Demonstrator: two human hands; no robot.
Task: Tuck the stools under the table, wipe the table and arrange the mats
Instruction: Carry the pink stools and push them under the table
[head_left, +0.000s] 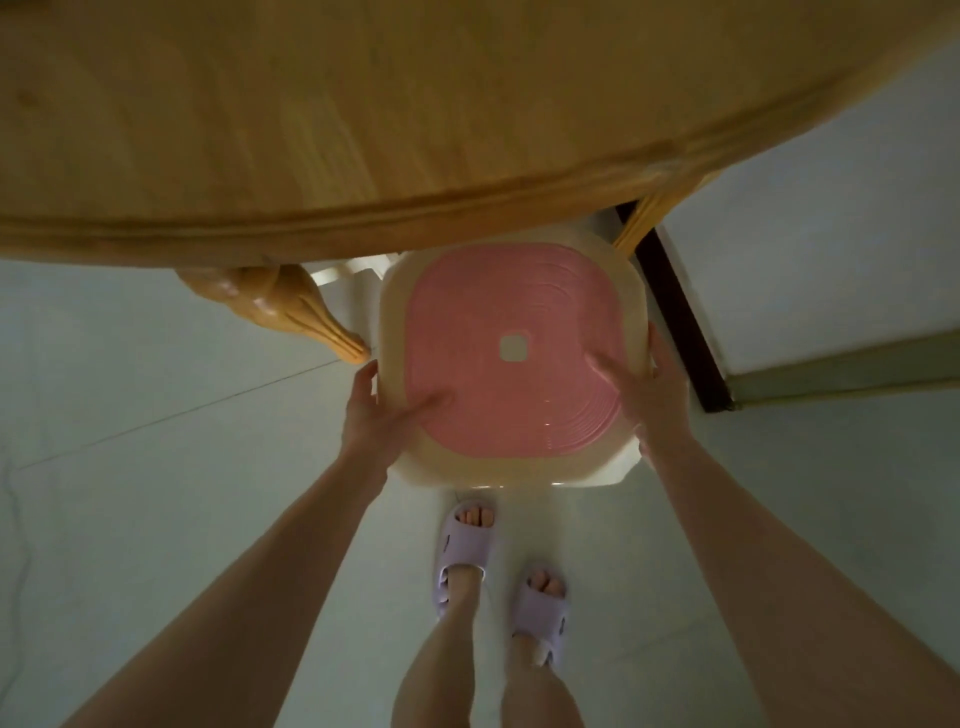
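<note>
A cream plastic stool (511, 291) with a pink ribbed seat stands on the floor, its far edge just under the rim of the round wooden table (363, 130). My left hand (382, 410) grips the stool's near left corner, thumb lying on the pink seat. My right hand (641, 389) grips the near right edge, thumb on the seat and fingers curled round the rim. The stool sits between two carved table legs.
One carved table leg (291, 306) ends close to the stool's left side; another (644, 218) is at its upper right. A dark strip (680, 312) crosses the pale floor on the right. My feet in lilac slippers (467, 545) stand just behind the stool.
</note>
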